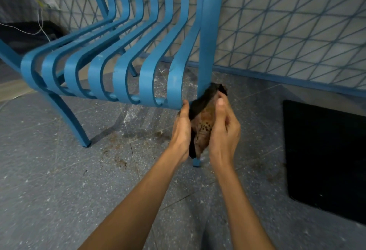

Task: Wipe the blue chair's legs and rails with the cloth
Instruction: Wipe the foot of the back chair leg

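- We see the left hand [183, 129] and right hand [224, 129] close together, palms facing, with the cloth [204, 123] clamped between them.
- Both hands grip the cloth. Each thumb points up, and the fingers curl round the far side, mostly hidden.
- The left thumb tip touches the front edge of the chair [150, 75].
- The cloth is dark with a brown spotted patch. It is bunched round the chair's near right leg [196, 162], just under the seat, and only the leg's foot shows below it.
- We count one chair, seven curved slats [124, 79], three legs in view, one cloth and two hands.
- The floor [59, 190] is grey and speckled, with brown stains [118, 150] near the chair.
- One black mat [324, 160] lies to the right.
- A blue lattice [297, 21] stands far right, and a white cable [41, 25] is far left.
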The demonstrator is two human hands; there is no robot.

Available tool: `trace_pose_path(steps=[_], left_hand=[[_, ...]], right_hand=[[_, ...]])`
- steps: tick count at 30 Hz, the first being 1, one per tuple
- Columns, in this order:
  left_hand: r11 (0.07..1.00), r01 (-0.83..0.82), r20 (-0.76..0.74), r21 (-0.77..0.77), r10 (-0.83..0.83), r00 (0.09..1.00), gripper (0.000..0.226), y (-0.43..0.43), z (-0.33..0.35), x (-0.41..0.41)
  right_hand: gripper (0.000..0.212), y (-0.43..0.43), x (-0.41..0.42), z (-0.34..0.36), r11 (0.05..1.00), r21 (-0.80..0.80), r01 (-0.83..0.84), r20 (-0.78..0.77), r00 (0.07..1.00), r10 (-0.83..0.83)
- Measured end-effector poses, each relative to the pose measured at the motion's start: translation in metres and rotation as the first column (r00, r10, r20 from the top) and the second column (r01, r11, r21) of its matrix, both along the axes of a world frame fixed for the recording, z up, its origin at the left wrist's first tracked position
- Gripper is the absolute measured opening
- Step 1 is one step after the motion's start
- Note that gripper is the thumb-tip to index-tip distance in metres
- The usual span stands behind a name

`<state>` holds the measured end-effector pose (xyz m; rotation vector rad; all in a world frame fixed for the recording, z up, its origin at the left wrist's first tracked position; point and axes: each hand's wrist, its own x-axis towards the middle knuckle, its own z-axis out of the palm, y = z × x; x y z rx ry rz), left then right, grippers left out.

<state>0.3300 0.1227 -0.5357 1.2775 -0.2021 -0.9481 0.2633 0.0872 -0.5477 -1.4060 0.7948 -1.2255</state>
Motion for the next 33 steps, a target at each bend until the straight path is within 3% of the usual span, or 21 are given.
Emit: trace_pose_path(steps=[8, 14, 21, 28, 33], left_hand=[[0.998, 0.068, 0.078, 0.000, -0.068, 0.995, 0.048, 0.003, 0.000, 0.005], [0.998, 0.070, 0.101, -0.007, -0.069, 0.993, 0.051, 0.002, -0.004, 0.007], [0.995, 0.098, 0.076, -0.036, -0.095, 0.993, 0.052, 0.003, -0.007, 0.008], [0.992, 0.113, 0.099, -0.056, -0.107, 0.989, 0.050, 0.002, -0.006, 0.008], [0.993, 0.117, 0.112, -0.027, -0.114, 0.987, 0.048, 0.001, -0.008, 0.008]], right_hand=[[0.027, -0.005, 0.018, 0.015, 0.999, 0.046, -0.012, 0.082, 0.997, 0.009], [0.028, -0.008, 0.022, 0.017, 0.999, 0.001, 0.052, 0.011, 0.999, -0.052], [0.022, -0.008, 0.016, -0.003, 0.994, 0.103, 0.036, -0.051, 0.998, -0.031], [0.020, -0.015, 0.017, 0.023, 0.999, -0.028, 0.032, -0.020, 0.999, -0.032], [0.019, -0.014, 0.015, 0.009, 0.999, -0.015, 0.043, -0.053, 0.998, -0.044]])
